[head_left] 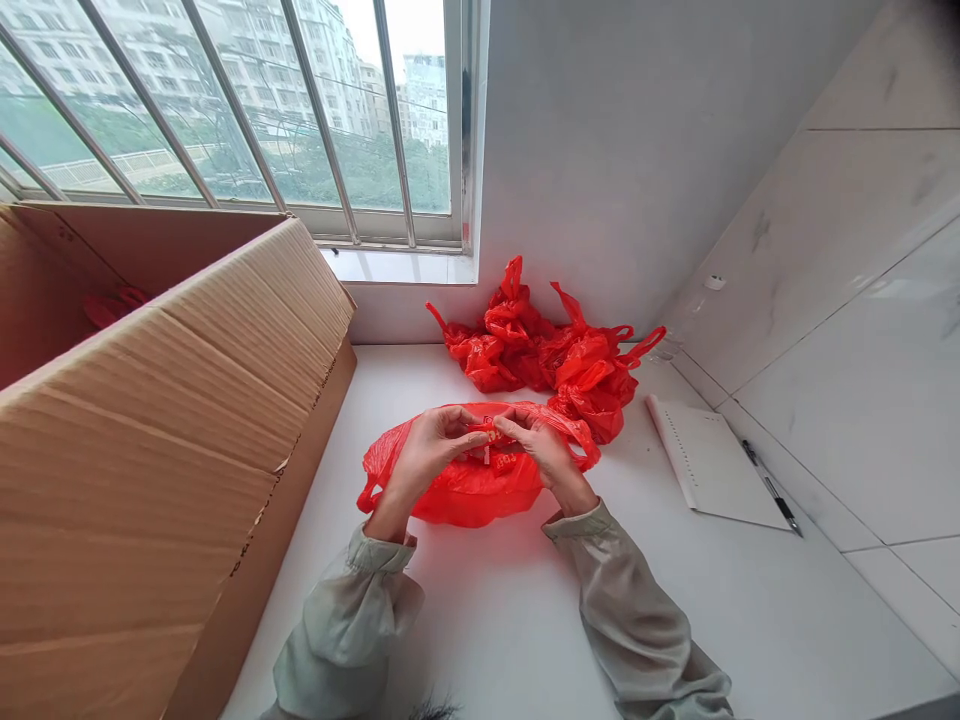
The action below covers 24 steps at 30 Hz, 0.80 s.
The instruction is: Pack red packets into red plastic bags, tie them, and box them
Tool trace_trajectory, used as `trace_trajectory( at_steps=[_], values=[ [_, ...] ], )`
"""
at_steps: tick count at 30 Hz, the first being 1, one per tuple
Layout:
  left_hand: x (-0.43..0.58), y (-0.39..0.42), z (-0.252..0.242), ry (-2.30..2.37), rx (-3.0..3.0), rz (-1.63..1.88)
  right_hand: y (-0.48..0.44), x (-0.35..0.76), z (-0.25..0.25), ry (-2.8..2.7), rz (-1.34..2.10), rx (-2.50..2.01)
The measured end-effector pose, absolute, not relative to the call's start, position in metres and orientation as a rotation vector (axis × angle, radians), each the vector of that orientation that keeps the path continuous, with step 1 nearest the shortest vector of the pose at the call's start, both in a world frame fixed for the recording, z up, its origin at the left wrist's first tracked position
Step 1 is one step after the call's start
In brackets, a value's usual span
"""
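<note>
An opened red plastic bag (480, 505) is spread on the white tabletop, its handles out to the left and right. Over its mouth, my left hand (442, 440) and my right hand (536, 440) meet, thumbs and fingertips pinching a small red packet (491, 433) with yellowish print. Most of the packet is hidden by the fingers, and I cannot tell its exact kind. More small printed pieces show inside the bag just below the fingertips. Both wrists rest low over the bag's near part, in grey-green sleeves.
Several knotted red plastic bags (555, 350) are heaped against the wall behind. A large open cardboard box (187, 420) with something red inside fills the left side. To the right lie a notepad (720, 460) and a pen (772, 488). A barred window (337, 120) is above.
</note>
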<state>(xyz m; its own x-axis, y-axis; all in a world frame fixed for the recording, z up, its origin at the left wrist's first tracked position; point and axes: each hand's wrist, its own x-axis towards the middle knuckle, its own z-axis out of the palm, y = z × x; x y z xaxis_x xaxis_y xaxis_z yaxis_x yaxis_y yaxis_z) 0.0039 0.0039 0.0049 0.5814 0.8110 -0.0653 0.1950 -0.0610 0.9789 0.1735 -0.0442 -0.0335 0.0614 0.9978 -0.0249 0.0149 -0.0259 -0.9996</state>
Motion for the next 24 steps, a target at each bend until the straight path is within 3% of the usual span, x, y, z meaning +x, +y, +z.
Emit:
trace_trajectory(
  at_steps=[15, 24],
  values=[
    [-0.003, -0.003, 0.019, 0.953, 1.805, 0.454, -0.048, 0.186, -0.03, -1.151, 1.344, -1.18],
    [-0.017, -0.043, 0.047, 1.046, 2.504, -0.133, -0.06, 0.174, -0.037, -1.416, 1.075, -1.425]
  ],
)
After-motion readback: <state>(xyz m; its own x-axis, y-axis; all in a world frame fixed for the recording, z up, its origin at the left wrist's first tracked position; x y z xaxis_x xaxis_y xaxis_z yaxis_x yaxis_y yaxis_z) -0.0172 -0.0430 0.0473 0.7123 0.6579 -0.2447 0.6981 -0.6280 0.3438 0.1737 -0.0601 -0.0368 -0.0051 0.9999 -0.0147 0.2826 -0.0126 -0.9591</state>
